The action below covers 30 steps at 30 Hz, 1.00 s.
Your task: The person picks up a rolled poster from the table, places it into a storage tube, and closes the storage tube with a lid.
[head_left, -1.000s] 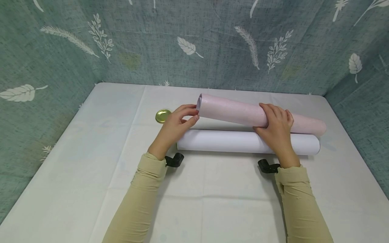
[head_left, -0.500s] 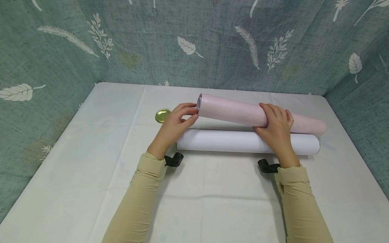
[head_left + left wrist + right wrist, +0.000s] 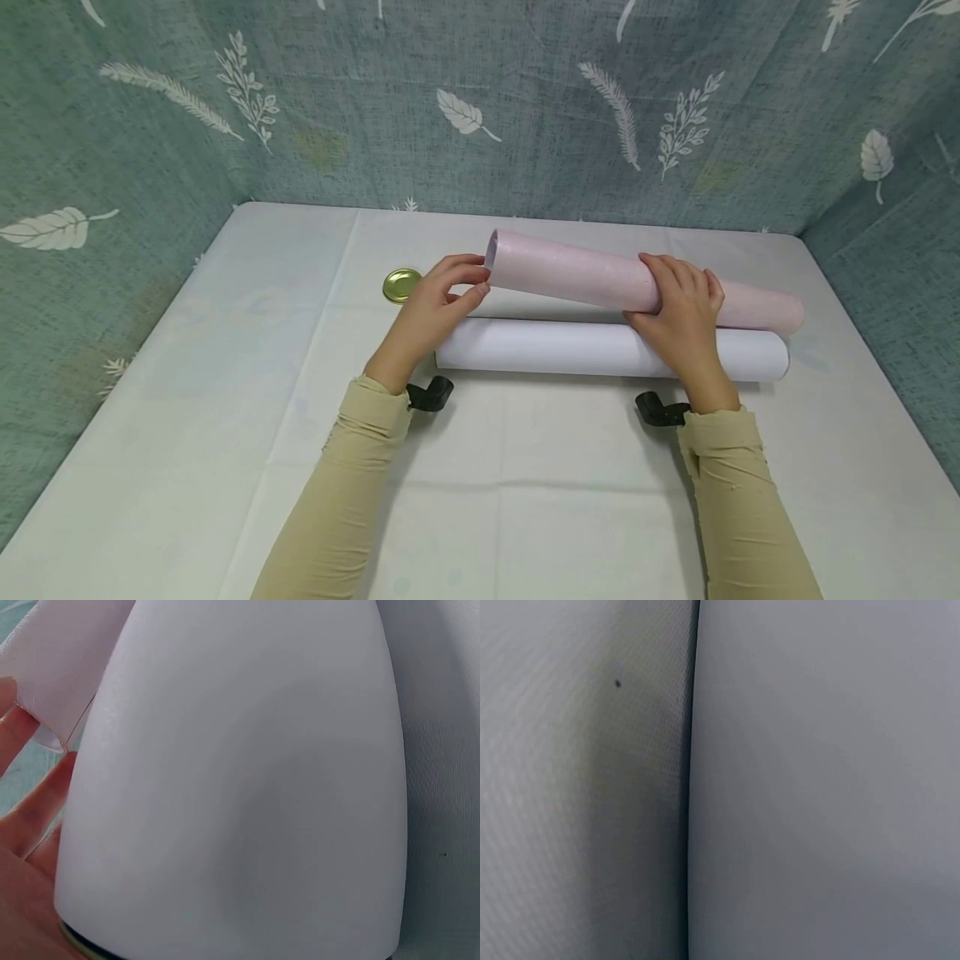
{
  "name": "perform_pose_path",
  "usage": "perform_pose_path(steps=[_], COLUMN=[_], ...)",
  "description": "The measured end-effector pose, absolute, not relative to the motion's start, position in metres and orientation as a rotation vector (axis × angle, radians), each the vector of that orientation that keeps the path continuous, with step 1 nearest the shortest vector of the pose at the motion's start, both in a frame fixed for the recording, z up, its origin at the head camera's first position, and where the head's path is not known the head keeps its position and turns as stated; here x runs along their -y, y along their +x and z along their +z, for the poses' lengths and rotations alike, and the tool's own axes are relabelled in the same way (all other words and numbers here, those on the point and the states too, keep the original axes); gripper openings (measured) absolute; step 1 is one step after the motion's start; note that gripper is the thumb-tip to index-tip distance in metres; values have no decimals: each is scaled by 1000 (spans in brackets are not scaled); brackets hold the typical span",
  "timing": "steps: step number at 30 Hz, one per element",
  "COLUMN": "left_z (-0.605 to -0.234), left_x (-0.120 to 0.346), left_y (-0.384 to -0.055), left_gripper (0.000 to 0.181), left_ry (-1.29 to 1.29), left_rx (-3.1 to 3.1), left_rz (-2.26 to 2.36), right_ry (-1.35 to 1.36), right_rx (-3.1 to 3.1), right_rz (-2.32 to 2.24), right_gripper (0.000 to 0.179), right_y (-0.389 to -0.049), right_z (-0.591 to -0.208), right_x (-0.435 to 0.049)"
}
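Observation:
A pink paper roll (image 3: 570, 265) lies slanted behind a white tube (image 3: 547, 346), its left end raised and its hollow opening showing. My right hand (image 3: 678, 312) grips the roll right of its middle, fingers over the top and thumb on the near side. At the opening, my left hand (image 3: 442, 296) pinches the roll's edge between bent fingers and thumb. Close up in the left wrist view, fingertips and thumb touch the pink roll's end (image 3: 64, 667) beside the white tube (image 3: 232, 780). The right wrist view has only the white tube (image 3: 825, 780) and cloth; that hand is hidden there.
A round gold-coloured metal lid (image 3: 401, 285) lies just beyond the left hand. A white cloth (image 3: 495, 500) covers the table. Green leaf-patterned curtains (image 3: 525, 108) stand along the back and sides. Black wrist mounts (image 3: 431, 395) stick out from both cuffs.

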State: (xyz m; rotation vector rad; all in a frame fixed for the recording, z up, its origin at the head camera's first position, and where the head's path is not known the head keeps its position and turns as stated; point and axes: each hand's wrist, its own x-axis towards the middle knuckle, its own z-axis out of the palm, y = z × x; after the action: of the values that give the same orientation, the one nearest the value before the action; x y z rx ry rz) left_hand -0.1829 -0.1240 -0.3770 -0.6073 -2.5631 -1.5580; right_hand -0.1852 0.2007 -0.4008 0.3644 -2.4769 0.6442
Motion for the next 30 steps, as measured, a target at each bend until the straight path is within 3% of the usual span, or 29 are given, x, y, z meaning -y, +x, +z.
perform_pose_path(steps=[7,30], left_z=[-377,-387], left_x=[131,169], left_y=[-184,-192], left_gripper=[27,20], left_ry=[-575,-126], left_rx=[2569,2576], left_rz=[-1572,-1428], right_ry=[369,351], right_rx=[2480,2494], right_rz=[645,649], right_gripper=[66,65], right_y=[-186,-186], right_z=[-401,-399], right_x=[-200,-199])
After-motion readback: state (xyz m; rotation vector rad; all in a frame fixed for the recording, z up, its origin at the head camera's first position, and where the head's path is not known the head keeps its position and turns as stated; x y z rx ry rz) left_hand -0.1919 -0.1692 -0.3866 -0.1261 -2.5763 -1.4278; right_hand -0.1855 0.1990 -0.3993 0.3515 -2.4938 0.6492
